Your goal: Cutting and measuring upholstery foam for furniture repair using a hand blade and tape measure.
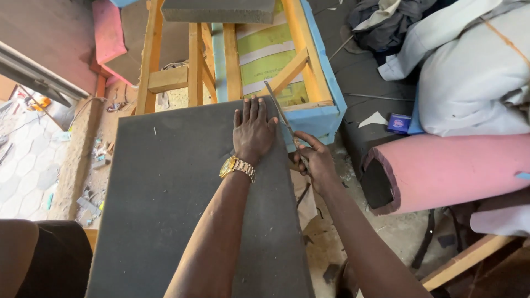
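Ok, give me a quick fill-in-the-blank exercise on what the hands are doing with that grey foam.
1. The left hand lies flat on the grey ____ sheet.
2. The right hand holds a pair of ____ at the sheet's right edge.
3. On the left wrist sits a gold ____.
4. To the right lies a ____ foam roll.

Missing words: foam; scissors; watch; pink

Both forearms are bare, with no sleeves. The left hand point(253, 131) has a gold wristwatch point(237, 166) just behind it; the right hand point(316, 160) wears nothing.

Wooden frame point(232, 60) blocks ahead (foam sheet point(165, 193) lies open leftward).
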